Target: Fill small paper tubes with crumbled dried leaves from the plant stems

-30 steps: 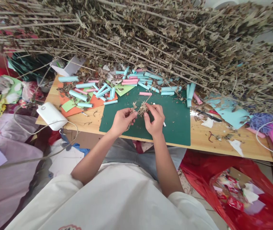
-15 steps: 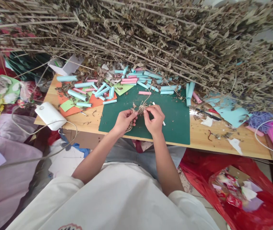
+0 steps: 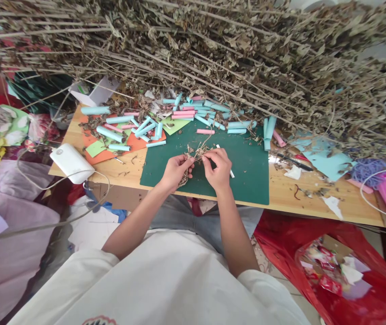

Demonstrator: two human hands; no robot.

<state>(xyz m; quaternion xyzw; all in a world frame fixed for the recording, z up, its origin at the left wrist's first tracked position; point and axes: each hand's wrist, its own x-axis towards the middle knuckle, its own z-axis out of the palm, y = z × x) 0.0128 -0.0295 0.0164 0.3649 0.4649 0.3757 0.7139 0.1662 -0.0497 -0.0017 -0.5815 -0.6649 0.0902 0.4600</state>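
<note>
The left grip was closed: the left hand held a dried sprig between thumb and curled fingers, with some of the plant matter showing below the palm. The right grip was narrow: thumb and forefinger of the right hand nearly met at the sprig's right edge, in what appeared to be a pinch. Which leaf or stem it took hold of could not be told. The sprig was above the green mat, between the two hands, a thin stem pointing away from the person.

Progress, as judged: handling of this sprig was under way and not complete, since both hands were on it and its leaves were crumpled together. Dried crumbs lay scattered on the mat. No count of finished pieces could be made.

Near the hands, a white strip lay partly behind the right hand, and a pink roll lay beyond the sprig. Blue rolls and further pink ones covered the far left of the tabletop, some over orange paper. A black pen lay to the right. Beyond everything, a large heap of dried stems spanned the view, leaves attached
</note>
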